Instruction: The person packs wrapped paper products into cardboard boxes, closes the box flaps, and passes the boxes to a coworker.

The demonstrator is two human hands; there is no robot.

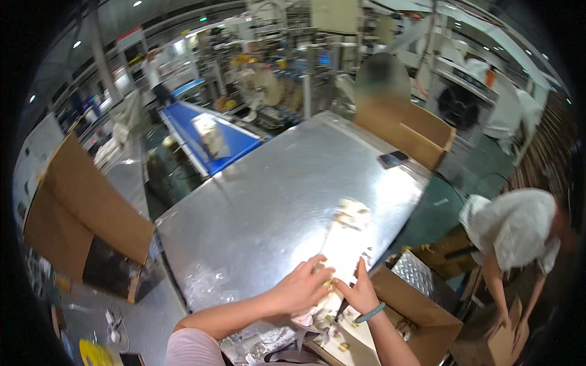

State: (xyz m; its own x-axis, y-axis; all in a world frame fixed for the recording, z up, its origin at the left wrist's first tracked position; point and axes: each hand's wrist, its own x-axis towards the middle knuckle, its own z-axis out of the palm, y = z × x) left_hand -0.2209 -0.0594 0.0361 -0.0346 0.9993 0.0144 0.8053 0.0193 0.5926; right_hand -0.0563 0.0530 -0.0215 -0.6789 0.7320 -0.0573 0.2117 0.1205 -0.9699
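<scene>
A long white package (pixel 343 244), with dark print and a crimped-looking far end, lies on the metal table in front of me. My left hand (pixel 305 284) reaches across its near part, fingers curled over the top. From the other side my right hand (pixel 360 291), with a green bangle at the wrist, grips the package's right edge, thumb on top and fingers along the side. Below both hands, more white packaging with yellowish patterns (pixel 343 346) sits at the mouth of an open cardboard box (pixel 421 305). My forearms partly cover what lies near the table's front edge.
Crumpled clear plastic (pixel 210 285) lies left on the metal table (pixel 262 201). A phone (pixel 392 159) rests near the far right corner. Cardboard boxes stand at left (pixel 85 207) and far right (pixel 427 131). A blue conveyor (pixel 183 125) carries a white package. A co-worker (pixel 513 226) bends over cardboard at right.
</scene>
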